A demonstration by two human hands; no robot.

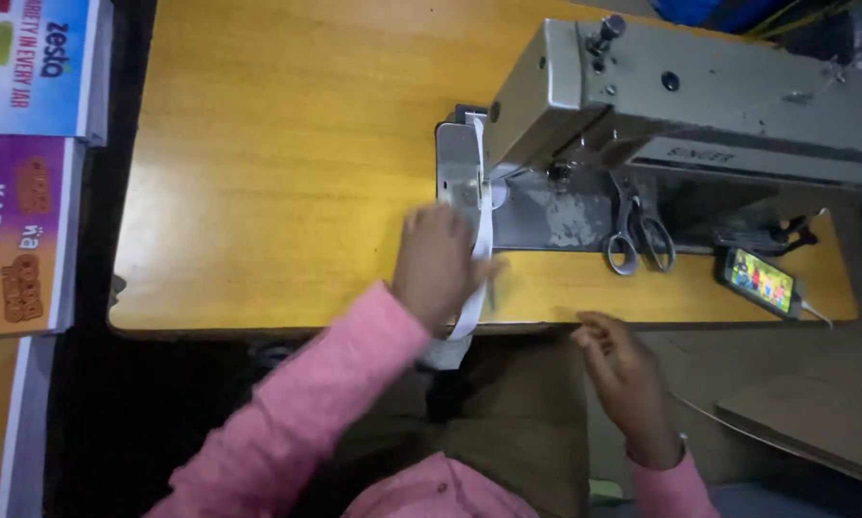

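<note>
Nearest, the right hand hangs loosely curled and empty off the worktop edge, while the left hand, fingers closed over the white strip, should keep it flat and straight toward the sewing machine.

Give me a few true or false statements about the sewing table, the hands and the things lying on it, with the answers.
1. The left hand rests on the narrow white fabric strip that runs to the grey metal sewing machine. True.
2. The right hand holds the steel scissors. False: the scissors lie on the machine bed, and the right hand is at the edge of the yellow wooden table, apart from them.
3. A smartphone with a lit screen lies on the table to the right of the scissors. True.
4. The person's sleeves are blue. False: the sleeves are pink.
</note>
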